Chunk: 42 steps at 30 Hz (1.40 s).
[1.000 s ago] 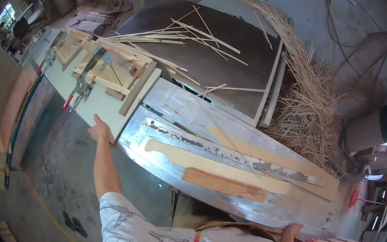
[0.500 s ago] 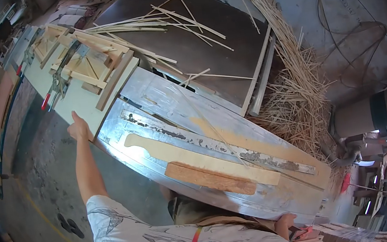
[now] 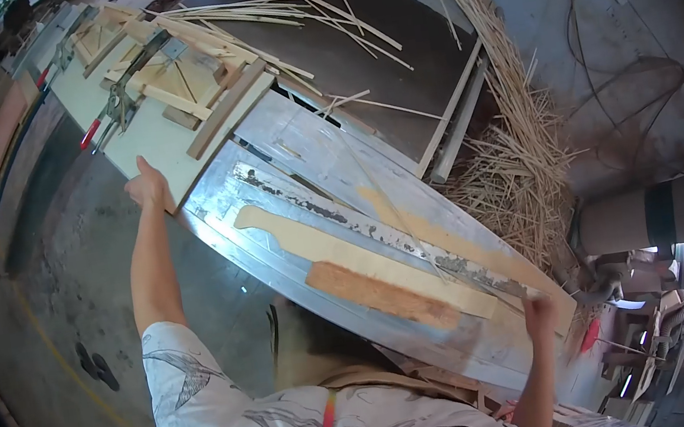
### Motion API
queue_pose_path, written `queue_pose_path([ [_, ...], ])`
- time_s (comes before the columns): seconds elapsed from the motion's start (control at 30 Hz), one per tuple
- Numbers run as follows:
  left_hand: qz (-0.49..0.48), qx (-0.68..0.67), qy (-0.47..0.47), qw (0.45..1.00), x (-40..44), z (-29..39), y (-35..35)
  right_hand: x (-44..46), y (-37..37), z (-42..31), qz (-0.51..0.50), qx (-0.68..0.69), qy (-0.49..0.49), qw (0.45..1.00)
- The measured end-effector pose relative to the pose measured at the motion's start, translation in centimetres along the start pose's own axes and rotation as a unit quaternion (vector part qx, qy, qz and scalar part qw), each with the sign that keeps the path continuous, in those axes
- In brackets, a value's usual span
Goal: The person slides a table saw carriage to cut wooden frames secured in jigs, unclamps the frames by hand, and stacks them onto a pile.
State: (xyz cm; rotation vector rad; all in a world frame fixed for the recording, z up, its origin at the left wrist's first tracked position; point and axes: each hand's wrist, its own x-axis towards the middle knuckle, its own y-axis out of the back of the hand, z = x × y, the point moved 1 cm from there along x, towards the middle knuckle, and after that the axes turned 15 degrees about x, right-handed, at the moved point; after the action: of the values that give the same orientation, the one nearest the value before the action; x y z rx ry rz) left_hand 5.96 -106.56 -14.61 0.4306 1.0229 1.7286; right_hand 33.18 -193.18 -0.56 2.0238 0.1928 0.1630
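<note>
My left hand [image 3: 147,186] grips the near edge of a pale board [image 3: 142,145], thumb on top and fingers at or under the edge. Wooden frame pieces [image 3: 176,78] and a toggle clamp with a red handle [image 3: 90,133] are mounted on that board. It lies across a metal machine table [image 3: 209,199]. My right hand [image 3: 539,308] is over the table's right part, by the end of a worn metal strip [image 3: 380,233]; its fingers are too small to make out. Between the hands lie a long pale wood piece [image 3: 324,242] and a reddish-brown block [image 3: 380,295].
Behind the table is a dark panel [image 3: 397,109] with thin wood strips on it. A large heap of thin offcuts [image 3: 517,180] lies to the right. A second clamp jig is at the upper left. A pair of slippers [image 3: 97,367] lies on the floor.
My right hand has come up from the table's near edge to the right part of the tabletop. My left hand stays at the board's edge. The view has shifted.
</note>
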Motion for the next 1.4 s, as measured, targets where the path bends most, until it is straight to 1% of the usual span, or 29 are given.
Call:
queue_pose_path([
  [0.03,-0.001,0.015,0.003,1.0,-0.3,-0.1,0.2,3.9,-0.2,-11.1,0.0,0.061,0.037,0.997],
  [0.07,-0.002,0.029,0.005,1.0,-0.7,-0.4,0.4,8.1,-3.1,-15.1,0.025,0.125,0.147,0.981],
  [0.1,-0.003,0.026,0.006,1.0,-1.1,-0.9,0.7,11.3,-5.2,-21.6,0.012,0.066,0.275,0.959],
  [0.13,-0.006,0.039,-0.003,0.999,-1.6,-1.6,0.9,13.6,-7.1,-29.2,0.004,0.088,0.396,0.914],
  [0.23,-0.016,0.052,-0.022,0.998,-2.4,-0.7,1.4,20.6,-16.5,-41.8,-0.029,0.075,0.519,0.851],
  [0.3,-0.021,0.061,-0.023,0.998,-3.0,-0.7,1.3,24.6,-23.4,-44.4,-0.063,-0.007,0.527,0.848],
  [0.33,-0.026,0.059,-0.038,0.997,-3.3,-0.7,1.0,25.8,-24.6,-44.9,-0.068,-0.009,0.524,0.849],
  [0.37,-0.03,0.056,-0.052,0.997,-3.9,-0.7,0.7,27.0,-25.6,-44.9,-0.205,-0.101,0.421,0.878],
  [0.4,-0.041,0.059,-0.06,0.996,-4.4,-0.5,0.9,27.9,-26.1,-44.7,-0.333,-0.189,0.302,0.873],
  [0.43,-0.044,0.064,-0.058,0.995,-4.3,-0.3,1.1,28.8,-26.1,-44.6,-0.338,-0.191,0.299,0.872],
  [0.53,-0.028,0.061,-0.052,0.996,-3.7,-0.1,1.3,30.6,-24.0,-44.2,-0.346,-0.148,0.414,0.829],
  [0.63,-0.009,0.047,-0.05,0.998,-3.0,-0.6,1.9,31.9,-16.0,-41.4,-0.29,-0.111,0.469,0.827],
  [0.7,-0.05,0.04,-0.02,0.998,-3.2,-0.6,1.9,33.7,-7.9,-33.4,-0.321,-0.111,0.315,0.886],
  [0.73,-0.056,0.045,-0.022,0.997,-3.1,-0.7,1.9,33.9,-3.7,-29.7,-0.275,-0.161,0.24,0.917],
  [0.77,-0.046,0.047,-0.033,0.997,-2.8,-0.6,1.9,34.9,0.1,-21.6,-0.238,-0.167,0.22,0.931],
  [0.8,-0.035,0.049,-0.044,0.997,-2.5,-0.6,1.7,33.1,4.4,-14.1,-0.123,-0.154,0.246,0.949],
  [0.83,-0.044,0.056,-0.053,0.996,-2.3,-0.7,1.3,32.3,8.6,-7.3,-0.054,-0.25,0.061,0.965],
  [0.87,-0.031,0.056,-0.061,0.996,-1.9,-0.9,0.8,28.2,10.8,-7.7,0.056,-0.374,-0.038,0.925],
  [0.9,-0.018,0.054,-0.07,0.996,-1.6,-1.1,0.3,24.2,12.4,-10.3,0.161,-0.488,-0.135,0.847],
  [0.97,-0.036,0.045,-0.037,0.998,-1.0,-0.5,0.7,24.4,12.8,-8.9,0.024,-0.442,-0.127,0.888],
  [1.0,-0.035,0.049,-0.031,0.998,-0.9,-0.1,0.9,24.9,10.1,-3.4,0.011,-0.35,-0.067,0.934],
  [1.03,-0.034,0.054,-0.025,0.998,-0.8,0.0,0.6,20.9,5.8,-10.7,0.005,-0.223,-0.079,0.972],
  [1.07,-0.037,0.059,-0.035,0.997,-0.4,-0.1,0.3,19.4,0.9,-9.7,-0.067,-0.031,0.005,0.997],
  [1.13,-0.033,0.028,-0.047,0.998,0.2,-0.4,0.1,12.7,-8.5,-17.4,-0.202,0.103,0.035,0.973],
  [1.17,-0.033,0.028,-0.055,0.998,-0.1,0.0,0.0,10.1,-12.1,-19.9,-0.232,0.074,0.184,0.952],
  [1.2,-0.037,0.04,-0.058,0.997,-0.4,0.3,-0.2,7.4,-13.9,-23.5,-0.259,-0.036,0.217,0.94],
  [1.3,-0.045,0.054,-0.065,0.995,-0.5,0.4,-0.7,5.2,-16.6,-23.8,-0.285,-0.071,0.184,0.938],
  [1.37,-0.048,0.055,-0.07,0.995,0.5,0.2,-0.9,5.3,-17.6,-21.9,-0.267,-0.023,0.267,0.926],
  [1.4,-0.036,0.067,-0.071,0.995,2.5,-0.3,-1.0,5.5,-17.2,-21.2,-0.263,-0.018,0.263,0.928],
])
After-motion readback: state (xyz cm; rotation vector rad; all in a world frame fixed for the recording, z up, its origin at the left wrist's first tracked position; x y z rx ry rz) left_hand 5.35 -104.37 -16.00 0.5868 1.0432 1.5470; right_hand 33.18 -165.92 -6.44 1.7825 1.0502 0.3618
